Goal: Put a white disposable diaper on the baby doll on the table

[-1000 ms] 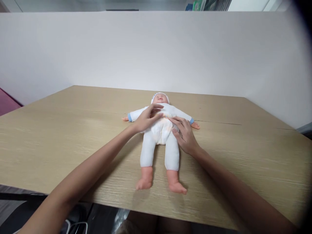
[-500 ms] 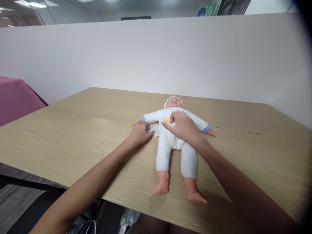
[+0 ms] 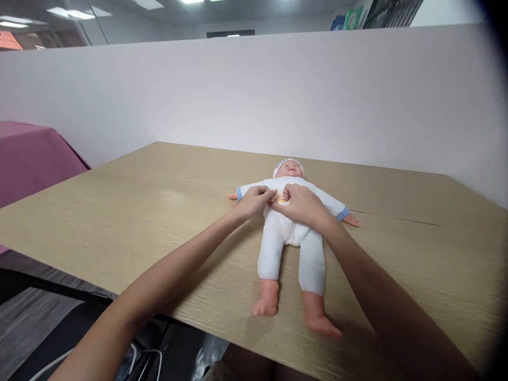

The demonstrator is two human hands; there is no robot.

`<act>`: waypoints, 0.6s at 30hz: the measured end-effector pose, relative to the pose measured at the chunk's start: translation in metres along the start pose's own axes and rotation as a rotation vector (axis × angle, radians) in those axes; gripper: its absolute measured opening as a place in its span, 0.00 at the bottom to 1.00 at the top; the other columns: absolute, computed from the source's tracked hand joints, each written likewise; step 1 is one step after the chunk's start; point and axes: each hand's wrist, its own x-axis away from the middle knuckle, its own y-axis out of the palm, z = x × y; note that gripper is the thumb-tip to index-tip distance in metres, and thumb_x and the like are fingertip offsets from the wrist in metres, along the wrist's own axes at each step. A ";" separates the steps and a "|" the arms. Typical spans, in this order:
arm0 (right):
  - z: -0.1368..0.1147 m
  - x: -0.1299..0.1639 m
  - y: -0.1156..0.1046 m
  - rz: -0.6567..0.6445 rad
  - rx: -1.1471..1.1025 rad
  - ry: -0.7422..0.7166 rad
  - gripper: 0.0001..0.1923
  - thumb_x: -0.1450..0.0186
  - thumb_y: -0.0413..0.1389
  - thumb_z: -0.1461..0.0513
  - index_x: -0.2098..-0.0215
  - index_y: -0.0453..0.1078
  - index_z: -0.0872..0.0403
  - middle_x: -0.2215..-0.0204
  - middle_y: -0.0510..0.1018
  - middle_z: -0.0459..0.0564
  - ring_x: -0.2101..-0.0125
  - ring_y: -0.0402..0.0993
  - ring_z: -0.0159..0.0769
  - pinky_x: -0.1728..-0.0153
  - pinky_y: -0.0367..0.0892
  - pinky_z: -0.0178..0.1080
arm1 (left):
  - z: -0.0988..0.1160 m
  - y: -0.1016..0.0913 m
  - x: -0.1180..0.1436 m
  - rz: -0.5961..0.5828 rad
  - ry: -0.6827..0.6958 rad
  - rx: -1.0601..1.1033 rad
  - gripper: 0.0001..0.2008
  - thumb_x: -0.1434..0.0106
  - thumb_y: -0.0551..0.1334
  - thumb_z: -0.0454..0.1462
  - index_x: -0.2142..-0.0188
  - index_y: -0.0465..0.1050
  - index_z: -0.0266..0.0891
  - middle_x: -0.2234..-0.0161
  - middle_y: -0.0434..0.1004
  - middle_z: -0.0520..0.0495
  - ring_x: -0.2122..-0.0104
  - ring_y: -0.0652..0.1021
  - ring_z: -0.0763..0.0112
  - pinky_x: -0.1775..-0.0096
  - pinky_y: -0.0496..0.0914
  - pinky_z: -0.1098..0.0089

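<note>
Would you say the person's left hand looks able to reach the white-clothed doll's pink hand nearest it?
Probably yes: the left hand is close to that pink hand of the white-clothed doll, with nothing visible blocking it, though occupied at the white diaper.

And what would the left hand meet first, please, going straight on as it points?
The left hand would probably meet the right hand first, over the white diaper, though depth is unclear.

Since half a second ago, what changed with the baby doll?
The left hand moved rightward from beside the doll to the diaper's front. The side flap spread there no longer shows on the table. The right hand stayed at the front; the doll still lies face up.
</note>
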 end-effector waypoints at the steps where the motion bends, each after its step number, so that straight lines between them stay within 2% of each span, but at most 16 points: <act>1: 0.003 -0.001 -0.003 -0.033 -0.024 -0.013 0.25 0.36 0.62 0.41 0.64 0.68 0.54 0.62 0.78 0.50 0.63 0.68 0.38 0.63 0.53 0.40 | 0.002 0.008 -0.005 -0.014 0.002 0.017 0.26 0.36 0.65 0.55 0.74 0.62 0.38 0.73 0.62 0.51 0.69 0.63 0.73 0.64 0.55 0.66; 4: 0.012 -0.005 -0.010 -0.117 -0.098 -0.082 0.25 0.35 0.62 0.42 0.65 0.68 0.54 0.65 0.77 0.48 0.64 0.68 0.35 0.64 0.56 0.39 | 0.001 0.022 -0.015 -0.048 0.011 0.075 0.23 0.33 0.62 0.53 0.73 0.65 0.37 0.71 0.65 0.50 0.68 0.64 0.72 0.63 0.57 0.66; 8: 0.016 -0.007 -0.015 -0.124 -0.162 -0.076 0.25 0.25 0.51 0.43 0.65 0.70 0.55 0.67 0.76 0.48 0.67 0.66 0.33 0.64 0.55 0.39 | -0.012 0.022 -0.014 -0.060 0.110 0.146 0.25 0.27 0.54 0.56 0.65 0.70 0.37 0.67 0.68 0.47 0.65 0.66 0.70 0.59 0.62 0.66; 10: 0.014 -0.007 -0.016 -0.131 -0.169 -0.052 0.24 0.23 0.48 0.46 0.65 0.71 0.55 0.67 0.76 0.49 0.67 0.66 0.33 0.64 0.54 0.38 | -0.021 0.019 -0.009 -0.023 0.163 0.186 0.23 0.28 0.57 0.56 0.57 0.70 0.38 0.65 0.68 0.48 0.64 0.67 0.70 0.58 0.64 0.67; 13: 0.014 -0.008 -0.016 -0.153 -0.141 -0.035 0.22 0.24 0.51 0.49 0.67 0.68 0.56 0.68 0.76 0.48 0.68 0.64 0.32 0.64 0.53 0.38 | -0.036 0.016 -0.003 0.038 0.157 0.207 0.26 0.32 0.65 0.54 0.45 0.68 0.39 0.60 0.71 0.48 0.62 0.69 0.71 0.58 0.66 0.69; 16: 0.018 -0.009 -0.014 -0.075 -0.186 0.009 0.15 0.26 0.56 0.52 0.62 0.66 0.55 0.65 0.77 0.47 0.67 0.67 0.32 0.64 0.55 0.37 | -0.040 0.017 0.001 0.097 0.155 0.122 0.25 0.33 0.68 0.52 0.46 0.69 0.39 0.54 0.73 0.45 0.61 0.70 0.72 0.57 0.67 0.70; 18: 0.019 -0.006 -0.013 0.031 -0.202 0.011 0.11 0.27 0.57 0.56 0.56 0.65 0.55 0.62 0.78 0.48 0.65 0.69 0.34 0.62 0.56 0.37 | -0.033 0.020 0.006 0.162 0.197 0.058 0.22 0.31 0.67 0.51 0.48 0.69 0.39 0.51 0.74 0.45 0.61 0.70 0.73 0.57 0.67 0.70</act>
